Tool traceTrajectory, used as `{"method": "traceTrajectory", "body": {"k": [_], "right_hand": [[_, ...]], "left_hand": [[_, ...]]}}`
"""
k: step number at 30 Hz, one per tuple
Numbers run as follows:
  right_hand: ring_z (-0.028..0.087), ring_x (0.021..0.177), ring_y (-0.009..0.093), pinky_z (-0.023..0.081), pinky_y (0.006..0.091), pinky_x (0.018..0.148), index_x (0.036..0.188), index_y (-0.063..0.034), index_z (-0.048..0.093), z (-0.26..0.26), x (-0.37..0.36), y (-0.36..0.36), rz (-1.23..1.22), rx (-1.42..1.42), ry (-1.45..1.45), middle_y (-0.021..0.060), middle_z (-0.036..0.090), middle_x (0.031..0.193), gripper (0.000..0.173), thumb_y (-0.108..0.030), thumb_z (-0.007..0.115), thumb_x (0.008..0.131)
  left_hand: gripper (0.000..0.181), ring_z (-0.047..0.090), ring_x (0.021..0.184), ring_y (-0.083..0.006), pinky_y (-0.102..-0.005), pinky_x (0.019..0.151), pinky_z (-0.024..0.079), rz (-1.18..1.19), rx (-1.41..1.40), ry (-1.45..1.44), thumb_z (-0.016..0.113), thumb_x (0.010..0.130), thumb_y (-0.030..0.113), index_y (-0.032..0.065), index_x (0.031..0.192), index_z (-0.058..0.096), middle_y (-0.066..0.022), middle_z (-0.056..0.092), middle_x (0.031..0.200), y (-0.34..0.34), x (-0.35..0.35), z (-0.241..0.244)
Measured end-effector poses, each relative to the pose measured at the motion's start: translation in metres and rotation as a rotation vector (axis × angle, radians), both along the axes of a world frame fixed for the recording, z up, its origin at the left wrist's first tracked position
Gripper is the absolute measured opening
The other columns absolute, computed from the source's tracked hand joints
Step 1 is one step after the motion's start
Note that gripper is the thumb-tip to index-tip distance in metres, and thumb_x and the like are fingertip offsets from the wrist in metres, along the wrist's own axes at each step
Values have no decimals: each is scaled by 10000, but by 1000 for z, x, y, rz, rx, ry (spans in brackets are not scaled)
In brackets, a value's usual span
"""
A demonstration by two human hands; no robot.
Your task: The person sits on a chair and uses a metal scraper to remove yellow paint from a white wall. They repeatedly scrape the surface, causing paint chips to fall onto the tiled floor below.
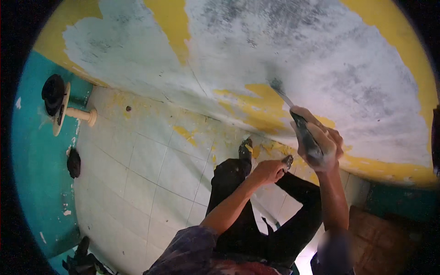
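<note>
My right hand (325,144) is wrapped around the dark handle of a scraper (304,132). Its thin metal blade points up and left, with the tip at the wall (213,44), beside a ragged patch of yellow paint (270,106). Around that patch the surface is bare, white and grey. Lower down, close to my knees, my left hand (270,172) grips a small dark object (288,161). Only the end of it sticks out past the fingers, so I cannot tell what it is.
Yellow paint flakes (185,135) litter the tiled floor (144,154) along the wall's foot. At left, a round-topped cream stool (80,114) holds a black item (53,94) beside a teal wall (37,147). A dark object (73,163) lies near that wall. Brown panel (378,237) at lower right.
</note>
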State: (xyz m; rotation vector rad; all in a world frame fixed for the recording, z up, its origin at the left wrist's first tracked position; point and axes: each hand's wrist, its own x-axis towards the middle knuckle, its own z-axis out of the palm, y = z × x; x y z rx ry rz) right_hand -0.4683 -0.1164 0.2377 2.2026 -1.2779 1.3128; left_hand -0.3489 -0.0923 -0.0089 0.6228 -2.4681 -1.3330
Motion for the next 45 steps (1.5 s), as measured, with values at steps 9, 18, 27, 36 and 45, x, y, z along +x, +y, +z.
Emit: {"method": "traceTrajectory", "body": {"k": [9,18,27,36,45], "right_hand": [[663,767,149,541,284,686,1195,-57,643,14,19,4,-227,673,-327,80,691,1020,305,-241,550,971],[717,918,241,559,300,775,1132,-58,645,-10,30,-12,-131,447,-95,157,713,1063,288,-6,648,849],[692,993,242,556,336,884,999,-1,643,-17,-47,118,-419,142,-358,165,707,1080,152,88,637,876],[655,785,260,525,387,681,1260,-10,542,-32,-109,430,-1165,468,64,172,668,983,340,-139,586,949],[577,506,172,477,316,412,1066,-21,574,-147,-19,610,-1026,1498,-757,102,635,754,189,-146,570,925]], "left_hand": [[137,661,745,-364,-469,659,522,15,39,50,604,853,187,118,940,684,-142,670,818,6,8,9],[101,665,766,-361,-474,658,518,24,64,28,618,841,189,110,891,655,-142,666,805,6,13,-1],[135,668,815,-306,-435,729,531,-84,25,7,621,905,223,104,946,669,-114,673,890,6,27,30],[287,682,903,-284,-380,757,540,272,-66,48,670,893,284,30,1027,679,-144,690,995,-29,151,126],[807,683,917,-249,-425,727,594,11,735,-1036,460,859,768,52,1189,633,-129,699,1044,79,356,87]]}}
